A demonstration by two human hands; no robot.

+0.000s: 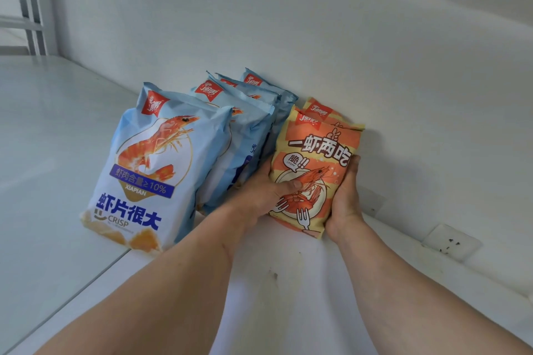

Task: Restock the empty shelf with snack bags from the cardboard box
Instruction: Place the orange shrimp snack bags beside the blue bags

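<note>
While both hands steady it, the orange-and-cream foil prawn snack bag (314, 170) is being set upright on the white shelf board (43, 153), so the placing step is in hand; by my judgement the next move calls for letting go gently, so the bag does not topple, then going back to the box (which is out of view). At nine o'clock from that bag stands a row of pale blue prawn-cracker bags (161, 164), leaning back toward the white wall (288, 23). The left hand (268, 193) grips the orange bag's left edge, thumb curled across its front. The right hand (344, 199) presses along the right edge, fingers nearly straight. A second orange bag (318, 109) stands just behind, at twelve o'clock.
</note>
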